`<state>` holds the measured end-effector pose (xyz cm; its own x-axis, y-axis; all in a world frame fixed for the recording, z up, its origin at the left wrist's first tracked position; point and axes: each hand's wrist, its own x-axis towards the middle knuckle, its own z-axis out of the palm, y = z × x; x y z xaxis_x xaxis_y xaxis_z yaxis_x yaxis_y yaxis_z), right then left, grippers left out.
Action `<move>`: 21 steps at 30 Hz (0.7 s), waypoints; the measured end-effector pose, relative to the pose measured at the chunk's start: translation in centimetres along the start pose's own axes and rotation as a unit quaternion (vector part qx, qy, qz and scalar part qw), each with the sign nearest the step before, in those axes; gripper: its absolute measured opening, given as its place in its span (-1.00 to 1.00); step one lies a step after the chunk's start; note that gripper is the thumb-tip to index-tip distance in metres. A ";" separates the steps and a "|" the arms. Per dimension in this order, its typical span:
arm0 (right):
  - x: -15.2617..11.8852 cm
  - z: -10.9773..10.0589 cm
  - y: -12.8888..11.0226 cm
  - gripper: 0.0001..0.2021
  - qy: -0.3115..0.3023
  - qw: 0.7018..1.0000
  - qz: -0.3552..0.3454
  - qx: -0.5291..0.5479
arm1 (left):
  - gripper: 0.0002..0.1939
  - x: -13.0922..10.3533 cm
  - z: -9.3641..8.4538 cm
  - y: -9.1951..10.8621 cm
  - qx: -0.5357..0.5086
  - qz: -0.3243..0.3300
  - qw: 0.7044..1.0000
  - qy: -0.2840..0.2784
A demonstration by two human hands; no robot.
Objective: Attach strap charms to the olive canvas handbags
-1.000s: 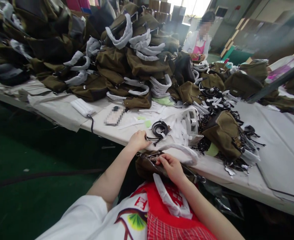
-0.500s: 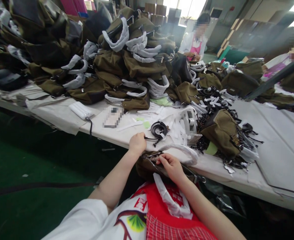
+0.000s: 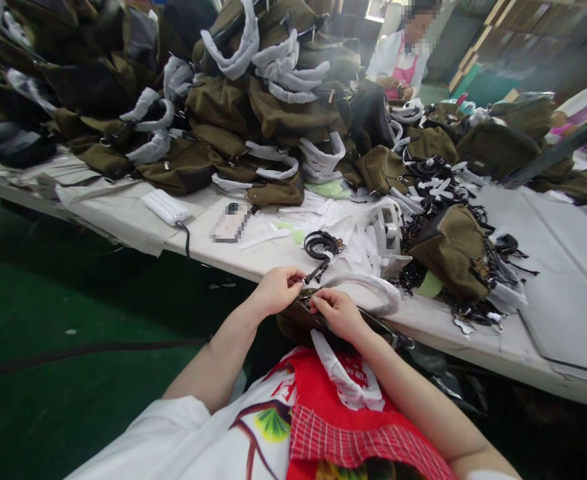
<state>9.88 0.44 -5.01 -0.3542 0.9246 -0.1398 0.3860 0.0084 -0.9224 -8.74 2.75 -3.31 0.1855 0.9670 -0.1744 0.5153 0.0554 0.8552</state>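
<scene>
An olive handbag point(image 3: 293, 324) with dark trim lies against my body at the table edge, its top open. One of its handles point(image 3: 330, 363), wrapped in white, hangs over the red apron. My left hand point(image 3: 279, 291) is closed in a pinch on the end of a thin black strap point(image 3: 309, 254), whose rest lies coiled on the table. Just right of it, my right hand point(image 3: 339, 312) pinches at the handbag's opening; exactly which part is between the fingertips is hard to see.
Olive bags point(image 3: 293, 113) with white-wrapped handles are heaped at the back. A phone point(image 3: 230, 223) and a white power strip point(image 3: 166, 207) lie on the left. To the right are a white tape dispenser point(image 3: 389, 227), another bag point(image 3: 450, 250) and many black straps. Beyond, a person point(image 3: 398, 63) works.
My left hand has moved right and closer to the handbag, bringing the strap's end to its opening. My right hand stays at the opening. The camera view has tilted down slightly.
</scene>
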 end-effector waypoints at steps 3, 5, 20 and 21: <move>0.3 0.1 0.0 -0.81 -0.003 1.000 0.019 -0.014 | -0.76 -0.2 0.3 -0.1 0.001 0.014 1.000 -0.001; 0.6 0.2 0.0 -0.81 -0.002 1.000 0.022 -0.017 | -0.76 -0.4 0.6 -0.2 -0.015 0.023 0.999 -0.017; -0.6 -0.4 1.0 -0.76 0.045 0.974 0.052 0.217 | -0.70 -0.4 1.6 -0.6 -0.167 0.033 0.970 0.173; -0.7 -0.4 0.9 -0.71 0.033 0.965 0.059 0.255 | -0.61 -0.5 1.6 -0.4 -0.210 0.033 0.966 0.147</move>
<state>10.88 -0.06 -5.60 -0.2717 0.9304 -0.2460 -0.0556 -0.2704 -0.9611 -7.70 1.83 -4.35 -0.0703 0.9973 -0.0200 0.1146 0.0280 0.9930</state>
